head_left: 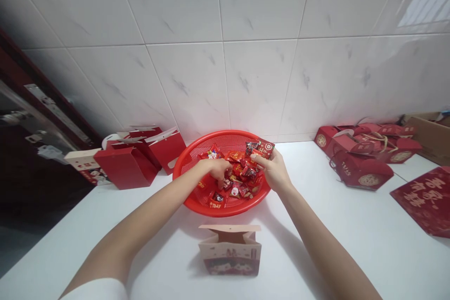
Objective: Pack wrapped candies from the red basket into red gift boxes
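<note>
one sleeve [96, 289], white, short, round-edged, plain where visible; it lay between seven and eight o'clock, covering the upper left arm [151, 220]. right arm [321, 246], between four and five o'clock, was bare throughout view. left hand [218, 168], right hand [276, 174]: ungloved.

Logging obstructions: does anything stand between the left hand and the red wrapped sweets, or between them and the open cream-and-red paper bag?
Nothing visible blocks the left hand, which reaches among the sweets. The near rim of the perforated red plastic basket stands between them and the bag.
</note>
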Demonstrator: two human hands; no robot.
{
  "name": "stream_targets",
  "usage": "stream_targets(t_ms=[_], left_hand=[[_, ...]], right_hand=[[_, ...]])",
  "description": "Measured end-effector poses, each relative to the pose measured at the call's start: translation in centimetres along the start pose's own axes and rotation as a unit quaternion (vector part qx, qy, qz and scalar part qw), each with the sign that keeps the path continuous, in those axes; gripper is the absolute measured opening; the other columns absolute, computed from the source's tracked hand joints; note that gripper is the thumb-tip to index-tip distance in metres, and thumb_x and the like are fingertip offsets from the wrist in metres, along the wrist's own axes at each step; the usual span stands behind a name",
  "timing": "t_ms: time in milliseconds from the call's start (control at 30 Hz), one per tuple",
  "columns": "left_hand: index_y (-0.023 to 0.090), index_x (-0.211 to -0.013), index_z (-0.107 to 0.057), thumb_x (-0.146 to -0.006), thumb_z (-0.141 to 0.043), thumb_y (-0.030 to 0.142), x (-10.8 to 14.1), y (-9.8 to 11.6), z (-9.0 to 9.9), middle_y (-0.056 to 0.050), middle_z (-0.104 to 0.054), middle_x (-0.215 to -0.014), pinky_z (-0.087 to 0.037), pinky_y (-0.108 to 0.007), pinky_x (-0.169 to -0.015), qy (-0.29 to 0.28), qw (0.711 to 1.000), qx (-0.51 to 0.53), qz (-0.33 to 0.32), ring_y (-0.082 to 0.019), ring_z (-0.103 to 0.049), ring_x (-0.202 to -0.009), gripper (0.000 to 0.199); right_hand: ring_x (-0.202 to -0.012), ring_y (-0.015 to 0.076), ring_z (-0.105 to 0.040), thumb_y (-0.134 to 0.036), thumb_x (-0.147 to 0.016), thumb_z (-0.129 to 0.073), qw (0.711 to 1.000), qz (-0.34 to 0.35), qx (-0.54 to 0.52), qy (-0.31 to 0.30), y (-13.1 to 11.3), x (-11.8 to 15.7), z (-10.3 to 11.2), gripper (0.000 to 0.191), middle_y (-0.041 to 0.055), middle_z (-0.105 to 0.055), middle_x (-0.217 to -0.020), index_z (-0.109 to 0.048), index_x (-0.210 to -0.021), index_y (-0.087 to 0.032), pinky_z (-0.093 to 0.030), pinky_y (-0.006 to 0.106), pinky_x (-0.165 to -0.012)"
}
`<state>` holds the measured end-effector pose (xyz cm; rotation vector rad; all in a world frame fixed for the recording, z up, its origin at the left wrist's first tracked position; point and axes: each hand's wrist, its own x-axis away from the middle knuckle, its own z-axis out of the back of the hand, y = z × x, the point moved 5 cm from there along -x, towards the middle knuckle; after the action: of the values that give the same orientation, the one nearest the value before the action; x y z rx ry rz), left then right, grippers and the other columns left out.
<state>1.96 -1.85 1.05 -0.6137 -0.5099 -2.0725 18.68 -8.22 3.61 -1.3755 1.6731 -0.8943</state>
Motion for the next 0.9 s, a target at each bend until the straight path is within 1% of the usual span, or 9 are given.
stream_targets(t_ms=[67,200,300,400,567,700,767,833,900], left_hand=[[0.020,-0.105,-0.068,-0.050,-0.084,0.023,-0.1,-0.1,-0.1,-0.004,-0.074,-0.098,-0.049,-0.026,-0.067,0.001,1.000,0.006,-0.010,-0.025,-0.067,-0.088,0.058],[0.021,-0.098,-0.067,-0.050,-0.083,0.020,-0.3,0.0,-0.1,-0.003,-0.072,-0.096,-0.048,-0.026,-0.065,0.024,0.999,-0.006,-0.020,-0.024,-0.067,-0.087,0.050],[0.021,-0.093,-0.065,-0.048,-0.083,0.019,-0.2,0.3,-0.1,-0.003,-0.071,-0.095,-0.048,-0.025,-0.065,0.031,0.999,-0.017,-0.020,-0.024,-0.066,-0.087,0.049],[0.021,-0.094,-0.064,-0.048,-0.084,0.021,0.0,0.6,0.0,-0.003,-0.071,-0.096,-0.048,-0.026,-0.065,0.027,1.000,-0.013,-0.010,-0.025,-0.066,-0.086,0.049],[0.019,-0.095,-0.064,-0.048,-0.087,0.023,0.5,1.2,0.0,-0.006,-0.073,-0.096,-0.050,-0.028,-0.068,0.012,1.000,-0.008,-0.009,-0.026,-0.067,-0.085,0.053],[0.019,-0.093,-0.067,-0.048,-0.088,0.025,0.4,1.8,-0.2,-0.007,-0.074,-0.096,-0.051,-0.029,-0.072,0.023,0.999,-0.032,-0.009,-0.028,-0.068,-0.088,0.050],[0.018,-0.093,-0.069,-0.053,-0.086,0.024,0.3,1.8,-0.1,-0.007,-0.075,-0.096,-0.050,-0.029,-0.071,0.030,0.999,-0.036,-0.014,-0.028,-0.068,-0.089,0.045],[0.017,-0.101,-0.070,-0.062,-0.079,0.021,0.5,1.6,0.3,-0.006,-0.075,-0.094,-0.050,-0.027,-0.071,0.042,0.999,-0.004,-0.024,-0.025,-0.069,-0.087,0.040],[0.016,-0.110,-0.070,-0.072,-0.069,0.019,0.8,1.0,1.2,-0.004,-0.075,-0.092,-0.050,-0.026,-0.071,0.084,0.994,0.061,-0.044,-0.021,-0.069,-0.083,0.038]], right_hand=[[-0.091,0.0257,-0.071,-0.026,-0.058,-0.085,1.000,-0.001,-0.002,-0.002,0.0,0.0,0.0,0.047,0.0051,-0.076,-0.097,-0.065,-0.100,-0.021,-0.057,0.042,-0.085],[-0.091,0.0259,-0.071,-0.027,-0.058,-0.086,1.000,0.000,-0.002,-0.005,0.1,-0.1,0.0,0.046,0.0052,-0.077,-0.096,-0.065,-0.099,-0.021,-0.057,0.043,-0.086],[-0.091,0.0261,-0.071,-0.026,-0.058,-0.085,1.000,0.003,-0.001,-0.004,0.1,-0.1,0.0,0.046,0.0053,-0.076,-0.097,-0.065,-0.099,-0.021,-0.057,0.044,-0.086],[-0.091,0.0266,-0.071,-0.026,-0.058,-0.085,1.000,0.001,-0.001,-0.003,0.2,-0.1,0.0,0.046,0.0054,-0.076,-0.097,-0.065,-0.099,-0.021,-0.057,0.044,-0.086],[-0.090,0.0263,-0.071,-0.026,-0.058,-0.085,1.000,0.002,0.001,-0.005,0.1,0.0,-0.1,0.046,0.0052,-0.076,-0.096,-0.065,-0.099,-0.020,-0.056,0.043,-0.086],[-0.088,0.0254,-0.071,-0.026,-0.059,-0.085,1.000,0.003,0.002,-0.008,0.0,0.0,-0.1,0.045,0.0051,-0.076,-0.095,-0.065,-0.098,-0.020,-0.056,0.042,-0.084],[-0.088,0.0250,-0.070,-0.025,-0.058,-0.085,1.000,0.005,-0.002,-0.003,0.1,0.0,0.0,0.045,0.0048,-0.076,-0.095,-0.065,-0.098,-0.020,-0.056,0.042,-0.084],[-0.087,0.0244,-0.070,-0.025,-0.058,-0.085,1.000,0.005,-0.004,0.000,0.1,0.0,0.0,0.044,0.0042,-0.076,-0.093,-0.065,-0.097,-0.020,-0.056,0.041,-0.083],[-0.085,0.0236,-0.070,-0.025,-0.058,-0.085,1.000,0.002,-0.004,0.002,0.2,0.0,0.0,0.042,0.0036,-0.076,-0.091,-0.066,-0.095,-0.020,-0.056,0.039,-0.081]])
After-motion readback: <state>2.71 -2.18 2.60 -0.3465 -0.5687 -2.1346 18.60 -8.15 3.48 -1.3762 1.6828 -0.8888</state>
